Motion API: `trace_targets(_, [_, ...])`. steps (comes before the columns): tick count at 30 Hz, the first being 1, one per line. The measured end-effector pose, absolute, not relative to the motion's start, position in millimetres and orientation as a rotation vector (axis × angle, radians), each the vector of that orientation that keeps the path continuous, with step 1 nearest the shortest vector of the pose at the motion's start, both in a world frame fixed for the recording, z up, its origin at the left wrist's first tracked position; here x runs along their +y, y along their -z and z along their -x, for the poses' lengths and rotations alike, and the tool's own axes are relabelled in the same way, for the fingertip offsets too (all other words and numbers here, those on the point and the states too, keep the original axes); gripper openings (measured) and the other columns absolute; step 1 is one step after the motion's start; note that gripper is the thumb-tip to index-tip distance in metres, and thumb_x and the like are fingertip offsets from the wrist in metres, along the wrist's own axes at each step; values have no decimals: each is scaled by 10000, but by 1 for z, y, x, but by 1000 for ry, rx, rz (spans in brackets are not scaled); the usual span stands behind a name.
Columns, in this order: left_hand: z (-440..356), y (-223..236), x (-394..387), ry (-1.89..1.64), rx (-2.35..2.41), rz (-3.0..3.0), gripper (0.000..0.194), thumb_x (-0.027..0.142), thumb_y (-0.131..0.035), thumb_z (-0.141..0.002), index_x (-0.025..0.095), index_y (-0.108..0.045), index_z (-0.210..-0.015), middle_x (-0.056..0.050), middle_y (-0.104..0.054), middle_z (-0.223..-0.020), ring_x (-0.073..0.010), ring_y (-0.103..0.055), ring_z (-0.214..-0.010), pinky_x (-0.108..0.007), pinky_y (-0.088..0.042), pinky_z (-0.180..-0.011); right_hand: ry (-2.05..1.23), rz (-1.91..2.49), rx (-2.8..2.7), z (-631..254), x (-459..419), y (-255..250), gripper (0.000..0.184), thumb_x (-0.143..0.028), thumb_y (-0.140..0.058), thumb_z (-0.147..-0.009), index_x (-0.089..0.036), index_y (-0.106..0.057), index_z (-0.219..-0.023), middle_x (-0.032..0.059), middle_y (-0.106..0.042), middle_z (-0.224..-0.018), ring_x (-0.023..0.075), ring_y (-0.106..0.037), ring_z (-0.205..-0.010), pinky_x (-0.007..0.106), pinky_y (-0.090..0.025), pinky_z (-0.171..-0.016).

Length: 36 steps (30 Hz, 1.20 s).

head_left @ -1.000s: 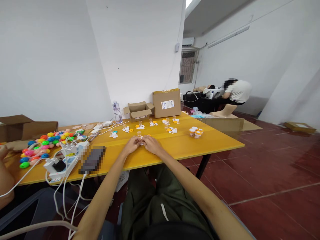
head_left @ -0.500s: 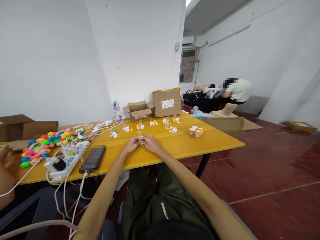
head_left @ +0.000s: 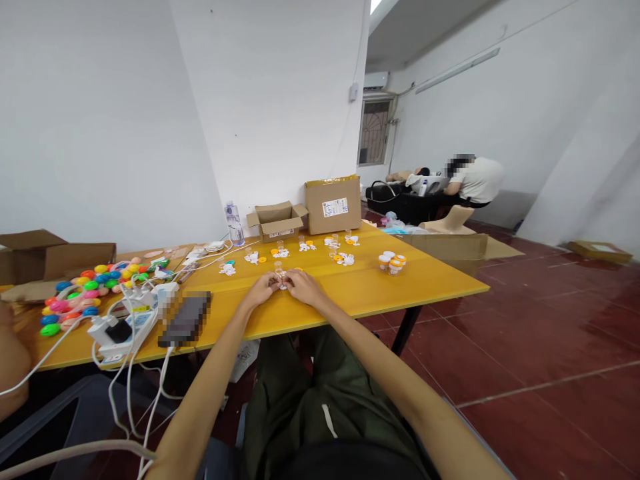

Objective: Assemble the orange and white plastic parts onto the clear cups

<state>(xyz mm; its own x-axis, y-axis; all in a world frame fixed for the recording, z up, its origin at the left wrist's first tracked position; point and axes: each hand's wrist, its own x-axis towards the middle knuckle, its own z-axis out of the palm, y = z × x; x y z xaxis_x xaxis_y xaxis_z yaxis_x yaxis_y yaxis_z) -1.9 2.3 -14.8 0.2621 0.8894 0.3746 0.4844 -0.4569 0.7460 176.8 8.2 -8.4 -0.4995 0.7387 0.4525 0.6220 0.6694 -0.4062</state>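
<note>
My left hand [head_left: 263, 289] and my right hand [head_left: 303, 289] meet over the yellow table [head_left: 345, 288], fingertips almost touching. Both are closed in a pinch on a small white piece [head_left: 284, 287], largely covered by the fingers. Just beyond the fingertips stands a small clear cup [head_left: 279, 267]. An orange lid [head_left: 299, 270] peeks out behind my right hand. Farther back lie little piles of flat white pieces [head_left: 281, 254], with clear cups and orange lids beside them. Several filled cups with white and orange lids [head_left: 393, 263] are grouped toward the right.
Left of my arms are a phone [head_left: 185, 319], a power strip [head_left: 133, 327] with white cables, and a heap of colourful plastic eggs [head_left: 90, 293]. Cardboard boxes [head_left: 333, 207] and a water bottle [head_left: 234, 225] line the wall. Another person's arm [head_left: 13, 363] shows at far left.
My hands stay at the same spot, with only slight finger movement. At far left, the other person's hand has lowered and blurred.
</note>
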Motion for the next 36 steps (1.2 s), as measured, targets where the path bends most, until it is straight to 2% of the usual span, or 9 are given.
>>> trace_targets(13, [2,13,1,-1100,1254,-2044,139,265,-658,-800,186,-614,-695,6,-631,-710,-166,-596,-742,-316,-515,-792,-471,1021,-2175,-173,14,11,141,-114,-633,-809,-215,-730,-814,23,-745,-872,181,-673,-824,258,-476,-736])
trace_targets(24, [-3,11,-4,-1076,1288,-2136,111,259,-693,-752,186,-610,-745,27,-598,-707,-131,-532,-655,-266,-480,-677,-428,1043,-2151,-173,18,13,148,-97,-635,-809,-213,-726,-823,33,-753,-912,189,-675,-866,265,-480,-769])
trace_targets(29, [-4,11,-6,-1109,1252,-2127,164,312,-711,-758,192,-624,-830,12,-632,-760,-135,-549,-671,-272,-497,-685,-440,1014,-2146,-174,20,13,145,-116,-631,-823,-223,-727,-833,25,-757,-901,189,-674,-856,267,-480,-758])
trace_targets(36, [-4,11,-4,-1095,1361,-2198,107,281,-712,-746,194,-651,-762,11,-607,-710,-159,-559,-714,-291,-495,-722,-419,1002,-2174,-173,21,14,150,-100,-624,-839,-212,-720,-811,33,-749,-892,184,-670,-869,266,-474,-791])
